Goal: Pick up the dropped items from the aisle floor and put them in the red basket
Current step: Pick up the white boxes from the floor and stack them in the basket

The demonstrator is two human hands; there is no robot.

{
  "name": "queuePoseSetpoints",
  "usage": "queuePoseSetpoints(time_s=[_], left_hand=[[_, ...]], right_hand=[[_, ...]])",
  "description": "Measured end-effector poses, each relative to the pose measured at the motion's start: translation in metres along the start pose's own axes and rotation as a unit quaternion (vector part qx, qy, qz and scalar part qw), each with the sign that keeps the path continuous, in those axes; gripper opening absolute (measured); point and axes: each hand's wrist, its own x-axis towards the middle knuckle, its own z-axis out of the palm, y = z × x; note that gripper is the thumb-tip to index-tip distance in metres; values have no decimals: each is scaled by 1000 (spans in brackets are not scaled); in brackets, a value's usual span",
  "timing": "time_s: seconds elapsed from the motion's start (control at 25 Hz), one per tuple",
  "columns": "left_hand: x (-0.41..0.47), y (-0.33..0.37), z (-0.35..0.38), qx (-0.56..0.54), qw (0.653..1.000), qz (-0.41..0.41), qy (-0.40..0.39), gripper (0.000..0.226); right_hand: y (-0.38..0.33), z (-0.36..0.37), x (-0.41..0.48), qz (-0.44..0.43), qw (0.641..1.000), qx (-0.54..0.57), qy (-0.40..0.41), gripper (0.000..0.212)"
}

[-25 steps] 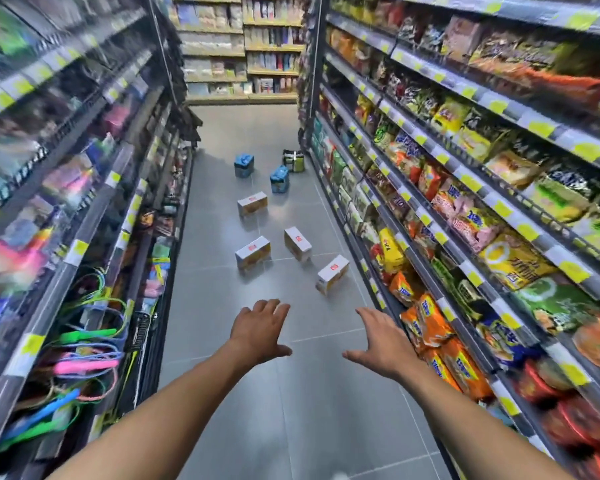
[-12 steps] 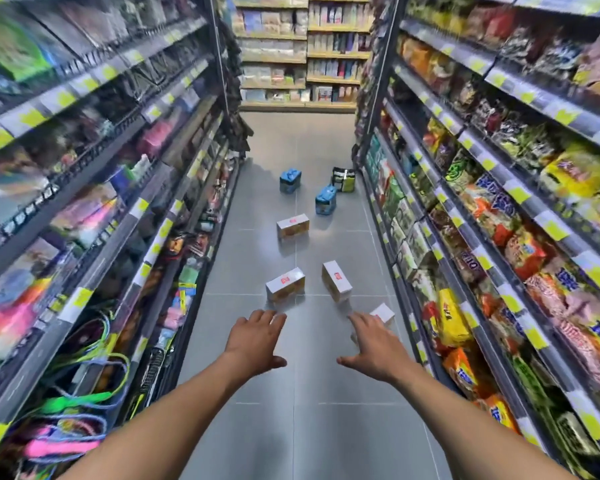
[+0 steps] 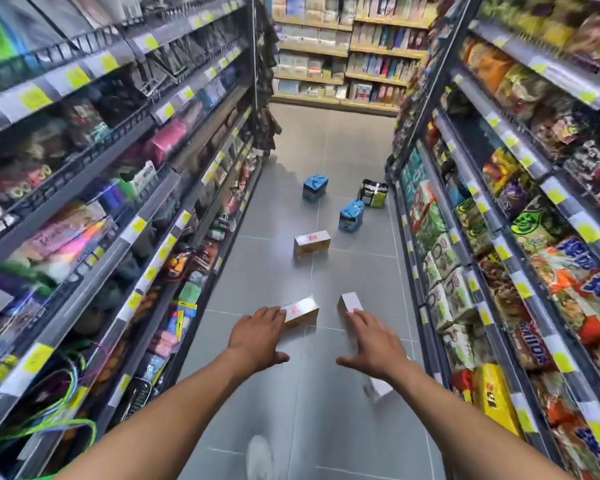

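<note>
Reaching forward over the aisle floor (image 3: 281,393), both arms were stretched out with palms down. Left hand (image 3: 257,336) was spread wide, fingers apart, holding nothing. Right hand (image 3: 374,344) was likewise open and flat, empty.

Step in hand, as judged: the approach, ahead of the first pickup. Nothing was gathered yet.

Dropped items, clock-face from the hands:
- White box with red mark (image 3: 300,311) at 11 o'clock, lying flat, partly overlapped by the left fingertips in view; contact could not be told.
- Second white box (image 3: 350,303) at 12 to 1 o'clock, its near end hidden behind the right fingers.
- Third white box (image 3: 311,243) farther off at 12 o'clock.
- Blue pack (image 3: 351,216) and another blue pack (image 3: 314,188) beyond that, both standing.
- Dark green-and-black pack (image 3: 374,194) at 1 o'clock, far, near the right-hand shelving (image 3: 499,237).
- A pale blurred box (image 3: 378,388) at 5 o'clock, under the right forearm; identity uncertain.

Containers: the red basket was not in view anywhere, so its contents could not be told. No other bin or basket was seen on the floor.

Next move, as judged: lowering down to the two nearest boxes, closing one hand across each box's short sides, then locating the basket. Risk: the low boxes sliding on smooth tile.
</note>
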Motion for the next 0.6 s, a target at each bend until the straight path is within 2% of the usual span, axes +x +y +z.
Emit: queuePoseSetpoints(time_s=[0.36, 0.6], left_hand=[[171, -66, -23, -12, 1000, 9, -26, 109], [275, -80, -15, -53, 996, -42, -65, 116]], right_hand=[[3, -45, 179, 13, 1000, -21, -6, 106], [47, -62, 304, -33, 998, -23, -56, 110]])
